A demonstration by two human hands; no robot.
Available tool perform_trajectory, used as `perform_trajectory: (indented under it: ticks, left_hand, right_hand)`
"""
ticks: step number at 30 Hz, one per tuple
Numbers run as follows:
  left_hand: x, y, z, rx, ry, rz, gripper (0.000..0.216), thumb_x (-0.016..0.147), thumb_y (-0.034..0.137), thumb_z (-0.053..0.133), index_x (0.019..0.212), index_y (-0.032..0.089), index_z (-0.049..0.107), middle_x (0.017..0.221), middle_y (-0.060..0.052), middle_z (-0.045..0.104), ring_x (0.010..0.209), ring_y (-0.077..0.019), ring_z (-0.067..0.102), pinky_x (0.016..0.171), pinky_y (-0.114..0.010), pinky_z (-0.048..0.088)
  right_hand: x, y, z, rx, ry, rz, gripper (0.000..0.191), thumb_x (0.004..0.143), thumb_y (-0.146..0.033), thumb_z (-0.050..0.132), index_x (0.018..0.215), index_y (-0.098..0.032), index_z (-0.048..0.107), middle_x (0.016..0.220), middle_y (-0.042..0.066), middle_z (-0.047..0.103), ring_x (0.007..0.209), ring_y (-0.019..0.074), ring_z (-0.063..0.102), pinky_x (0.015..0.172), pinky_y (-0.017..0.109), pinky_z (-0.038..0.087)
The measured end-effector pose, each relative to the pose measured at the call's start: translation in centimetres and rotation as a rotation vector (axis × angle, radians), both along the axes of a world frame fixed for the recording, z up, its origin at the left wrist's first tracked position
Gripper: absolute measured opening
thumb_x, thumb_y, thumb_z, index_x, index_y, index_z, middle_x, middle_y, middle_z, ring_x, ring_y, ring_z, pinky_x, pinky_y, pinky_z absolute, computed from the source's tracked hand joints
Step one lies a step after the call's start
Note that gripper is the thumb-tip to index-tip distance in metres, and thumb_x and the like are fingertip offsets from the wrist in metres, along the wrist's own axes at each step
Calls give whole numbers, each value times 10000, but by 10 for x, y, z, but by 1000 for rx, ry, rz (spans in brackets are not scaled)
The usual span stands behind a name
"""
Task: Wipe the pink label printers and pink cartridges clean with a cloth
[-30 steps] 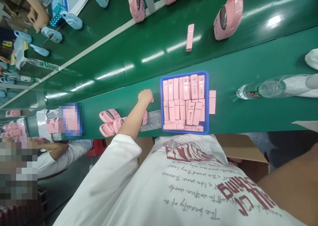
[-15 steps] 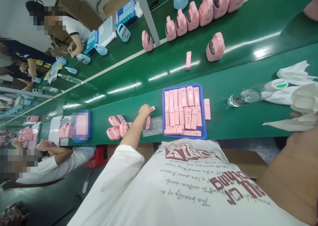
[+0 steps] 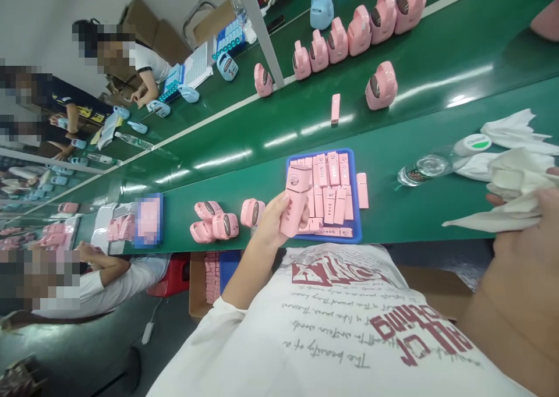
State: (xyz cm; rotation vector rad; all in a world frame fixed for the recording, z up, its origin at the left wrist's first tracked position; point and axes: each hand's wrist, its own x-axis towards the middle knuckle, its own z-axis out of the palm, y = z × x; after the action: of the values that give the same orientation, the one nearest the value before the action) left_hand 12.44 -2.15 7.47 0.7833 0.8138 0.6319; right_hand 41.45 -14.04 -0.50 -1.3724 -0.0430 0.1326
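My left hand [image 3: 271,219] is closed around a pink rectangular case [image 3: 296,202], a slim block with a row of small round marks and a seam near its top. It is tilted up over the left edge of a blue tray [image 3: 358,211] filled with similar pink cases. At the right, my right hand [image 3: 522,243] has its fingers curled round a crumpled white cloth [image 3: 515,178], which hides some of them. Just left of my left hand stands a pink handled casing [image 3: 251,212] with a dark oval window.
Several pink handled casings [image 3: 225,226] cluster farther left, with more in a row [image 3: 338,41] at the back. A loose pink case [image 3: 362,190] lies beside the tray. A clear bottle [image 3: 430,167] lies on its side at right. Co-workers sit along the left.
My left hand has come right and nearer to me, lifting the pink case up before the tray's left edge. My right hand and the cloth have shifted slightly left.
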Motion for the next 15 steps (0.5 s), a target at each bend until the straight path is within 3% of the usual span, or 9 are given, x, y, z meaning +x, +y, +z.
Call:
perform_trajectory:
  ticks: [5,11,15]
  left_hand:
    - [3,-7,7,-37,-7,-32,415,737,516,661,828,113,625,674,-35,603,477,-100,530,426,-225,388]
    - [12,-9,12,-178,-76,-63,445,836,475,523,1095,126,619,779,-40,620,502,-100,536,448,-234,399]
    - [19,-11,15,-204,-132,-97,498,818,556,517,1037,121,619,775,-39,616,491,-107,545,435,-240,393]
  right_hand:
    - [-8,-1,7,35,-2,-27,379,344,-451,844,614,-221,710,743,54,655,576,251,625,736,628,542]
    - [-10,7,-2,122,-25,-26,386,399,-395,838,706,-196,717,749,64,665,645,277,661,596,527,553]
    - [-26,23,4,133,-172,96,438,490,-300,816,887,-147,712,897,95,689,721,281,681,599,496,575]
